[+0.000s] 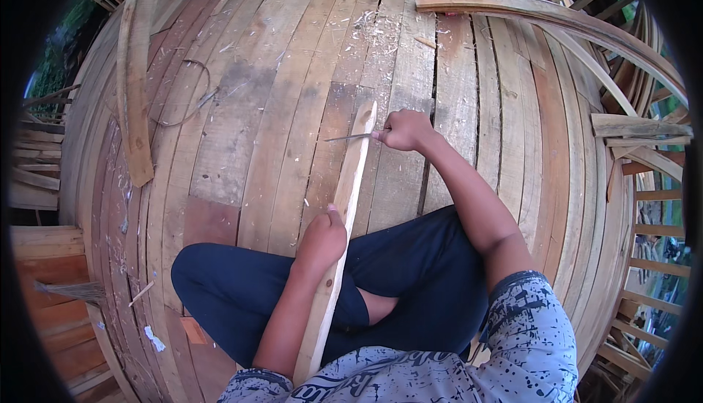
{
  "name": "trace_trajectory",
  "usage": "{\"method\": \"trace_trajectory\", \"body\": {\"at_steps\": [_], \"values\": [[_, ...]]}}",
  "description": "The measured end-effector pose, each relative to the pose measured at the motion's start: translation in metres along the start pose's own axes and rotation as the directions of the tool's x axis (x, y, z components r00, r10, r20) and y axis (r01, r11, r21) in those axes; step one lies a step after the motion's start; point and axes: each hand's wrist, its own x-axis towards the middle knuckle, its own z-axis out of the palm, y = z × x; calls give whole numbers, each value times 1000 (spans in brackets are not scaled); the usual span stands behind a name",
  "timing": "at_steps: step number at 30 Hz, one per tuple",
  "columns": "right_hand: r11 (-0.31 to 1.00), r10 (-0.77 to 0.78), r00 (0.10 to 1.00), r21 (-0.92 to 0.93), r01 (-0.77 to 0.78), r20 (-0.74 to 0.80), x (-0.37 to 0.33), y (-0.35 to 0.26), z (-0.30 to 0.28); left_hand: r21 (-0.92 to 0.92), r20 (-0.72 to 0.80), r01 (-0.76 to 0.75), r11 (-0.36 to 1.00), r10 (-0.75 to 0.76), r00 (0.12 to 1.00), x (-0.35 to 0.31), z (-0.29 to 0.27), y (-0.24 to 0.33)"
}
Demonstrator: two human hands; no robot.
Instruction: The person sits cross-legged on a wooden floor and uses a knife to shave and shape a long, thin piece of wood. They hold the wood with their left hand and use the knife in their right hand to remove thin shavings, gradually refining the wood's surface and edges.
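Observation:
A long, narrow strip of pale wood (342, 205) runs from against my shirt, over my crossed legs, to a pointed far end. My left hand (324, 240) is closed around its middle, thumb lying along the top. Close to the tip, my right hand (407, 131) grips a knife in a fist. The thin dark knife blade (347, 138) points left and lies across the wood strip just below its point. The knife's handle is hidden inside my right fingers.
Pale shavings (377, 30) litter the plank floor (256, 147) ahead. A long board (135, 88) lies at left, a bent plank (527, 6) at far right. A thin loop of cord or strip (207, 81) rests at left. A bundle of thin sticks (72, 290) sits near the lower left.

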Motion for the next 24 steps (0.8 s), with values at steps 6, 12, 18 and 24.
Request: {"method": "trace_trajectory", "body": {"at_steps": [6,12,18,24], "values": [[1000,-20,998,-20,19,-62,-1,-14,5,-14,-73,26,1000,-27,997,1,2,-5],[993,-78,996,-83,81,45,-13,-23,-6,2,-8,69,998,-69,998,4,1,-6],[994,-100,992,-31,103,74,-13,-32,-3,-32,-24,67,997,-68,997,3,2,-8],[992,-6,999,-126,1,-40,-5,-24,-9,-21,-13,61,998,-61,998,3,2,-1]]}}
